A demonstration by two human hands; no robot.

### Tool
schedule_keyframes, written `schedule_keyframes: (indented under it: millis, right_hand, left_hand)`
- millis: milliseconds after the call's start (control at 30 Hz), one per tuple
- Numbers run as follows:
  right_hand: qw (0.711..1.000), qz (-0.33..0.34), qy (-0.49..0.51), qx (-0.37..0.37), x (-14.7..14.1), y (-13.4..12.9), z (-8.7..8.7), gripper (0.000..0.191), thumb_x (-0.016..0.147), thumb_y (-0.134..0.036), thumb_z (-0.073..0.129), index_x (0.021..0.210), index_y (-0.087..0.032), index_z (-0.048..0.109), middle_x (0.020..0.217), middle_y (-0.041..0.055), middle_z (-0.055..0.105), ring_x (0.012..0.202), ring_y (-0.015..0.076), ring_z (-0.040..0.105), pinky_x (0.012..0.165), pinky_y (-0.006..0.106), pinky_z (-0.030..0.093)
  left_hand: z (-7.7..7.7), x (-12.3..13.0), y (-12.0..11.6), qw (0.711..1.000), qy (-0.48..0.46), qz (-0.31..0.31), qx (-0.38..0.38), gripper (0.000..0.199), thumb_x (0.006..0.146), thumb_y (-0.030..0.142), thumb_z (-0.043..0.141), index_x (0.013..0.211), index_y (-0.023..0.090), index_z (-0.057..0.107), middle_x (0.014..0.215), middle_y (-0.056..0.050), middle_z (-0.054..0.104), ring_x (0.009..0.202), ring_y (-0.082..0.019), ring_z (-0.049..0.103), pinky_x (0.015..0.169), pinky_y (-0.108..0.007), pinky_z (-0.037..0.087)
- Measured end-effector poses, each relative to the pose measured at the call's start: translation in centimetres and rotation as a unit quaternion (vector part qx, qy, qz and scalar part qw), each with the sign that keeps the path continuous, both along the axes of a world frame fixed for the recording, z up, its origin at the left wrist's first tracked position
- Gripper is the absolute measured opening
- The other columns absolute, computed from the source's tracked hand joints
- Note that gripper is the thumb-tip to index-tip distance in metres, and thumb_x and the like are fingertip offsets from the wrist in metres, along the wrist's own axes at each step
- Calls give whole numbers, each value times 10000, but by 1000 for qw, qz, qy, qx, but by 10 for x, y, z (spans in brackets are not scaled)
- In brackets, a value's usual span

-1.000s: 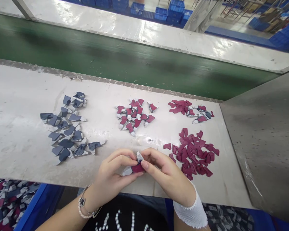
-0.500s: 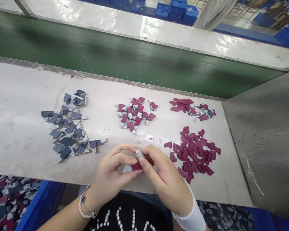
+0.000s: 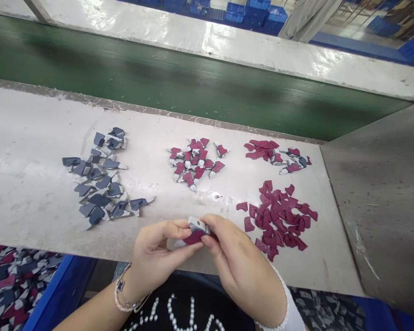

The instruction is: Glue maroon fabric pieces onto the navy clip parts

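Observation:
Between my two hands, over the table's front edge, is a small grey and maroon part [image 3: 193, 236]. My left hand [image 3: 160, 248] pinches its left side with thumb and fingers. On its right side, my right hand [image 3: 239, 264] grips it the same way, thumb below. Beyond my hands lies a pile of maroon and white parts [image 3: 195, 161]. Flat maroon pieces [image 3: 279, 218] are spread to the right of my right hand. Dark grey-blue and white parts [image 3: 98, 191] form a heap on the left.
At the back right sit more maroon pieces [image 3: 260, 149] beside a few mixed parts [image 3: 291, 162]. A metal panel [image 3: 382, 197] bounds the right side. Behind the white table [image 3: 31, 184] runs a green belt [image 3: 158, 85]. Blue bins of parts [image 3: 51, 294] stand below.
The held part has turned between my fingers, now showing a grey face with a hole and more maroon. My right hand has shifted slightly right and down.

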State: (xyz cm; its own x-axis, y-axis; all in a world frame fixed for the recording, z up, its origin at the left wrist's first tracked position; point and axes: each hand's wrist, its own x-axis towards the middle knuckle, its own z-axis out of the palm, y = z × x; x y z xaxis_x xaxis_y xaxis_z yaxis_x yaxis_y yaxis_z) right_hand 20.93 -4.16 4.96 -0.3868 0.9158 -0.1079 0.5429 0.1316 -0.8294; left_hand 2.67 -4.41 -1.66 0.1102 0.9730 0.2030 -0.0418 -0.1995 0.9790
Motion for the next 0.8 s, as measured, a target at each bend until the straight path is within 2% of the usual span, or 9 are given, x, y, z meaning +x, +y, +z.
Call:
schedule_keyframes:
  millis: [100, 200, 267, 367, 467, 567, 633, 700, 800]
  right_hand:
    - [999, 24, -26, -39, 3, 5, 2, 104, 1040, -257, 418, 1030, -215, 512, 907, 20, 613, 831, 196, 586, 734, 337, 445]
    - [997, 51, -60, -27, 4, 10, 2, 226, 1008, -343, 525, 830, -207, 493, 813, 4, 576, 768, 194, 547, 676, 324, 397]
    - [996, 61, -72, -4, 5, 12, 1, 318, 992, -367, 557, 744, -204, 440, 757, -6, 540, 726, 185, 518, 639, 309, 362]
    - [992, 82, -97, 14, 6, 11, -2, 334, 983, -365, 569, 725, -201, 437, 713, -13, 520, 685, 178, 488, 604, 299, 317]
    - [984, 109, -129, 54, 7, 7, -2, 306, 975, -338, 586, 733, -198, 461, 705, -10, 543, 675, 183, 473, 594, 306, 295]
    - [977, 125, -144, 94, 7, 2, 1, 294, 961, -327, 621, 740, -196, 479, 715, -9, 566, 681, 184, 470, 594, 312, 297]
    - [975, 126, -146, 106, 7, -1, 4, 293, 954, -332, 635, 743, -195, 488, 720, -9, 570, 681, 183, 474, 592, 311, 304]
    - [976, 128, -142, 103, 9, -3, 8, 286, 950, -316, 642, 742, -194, 489, 726, -11, 572, 675, 178, 476, 590, 307, 309]
    - [979, 125, -137, 85, 11, -1, 10, 299, 947, -299, 641, 724, -194, 471, 720, -14, 565, 666, 171, 472, 585, 298, 308]
  left_hand:
    - [2, 1, -2, 998, -35, -38, -48, 366, 743, -32, 760, 919, 273, 656, 1031, 59, 782, 913, -127, 761, 843, -209, 635]
    - [6, -2, -3, 995, -30, -47, -85, 342, 769, 7, 750, 942, 283, 644, 1001, 64, 774, 896, -114, 755, 824, -190, 623]
    - [11, -6, -2, 994, 34, -48, -91, 347, 769, 54, 766, 992, 292, 648, 960, 58, 765, 868, -114, 748, 812, -188, 615]
    - [23, -11, 2, 978, 182, -82, -55, 351, 789, 103, 763, 1064, 299, 670, 943, 46, 771, 845, -121, 739, 796, -191, 594]
    - [33, -14, 6, 964, 240, -118, -11, 315, 801, 75, 731, 1035, 279, 683, 904, 52, 779, 797, -109, 737, 752, -171, 570]
    - [34, -13, 5, 967, 222, -128, 3, 297, 777, 31, 710, 980, 248, 696, 858, 46, 779, 753, -110, 734, 699, -169, 556]
    - [33, -12, 4, 970, 199, -139, -17, 220, 780, 60, 721, 925, 226, 712, 816, 32, 777, 715, -119, 727, 666, -184, 550]
    - [33, -10, 5, 971, 168, -154, -69, 128, 776, 111, 754, 853, 210, 726, 758, 29, 770, 669, -119, 712, 641, -191, 543]
    - [35, -9, 8, 964, 122, -171, -161, 106, 735, 141, 806, 793, 206, 745, 723, 36, 770, 658, -117, 706, 634, -180, 539]
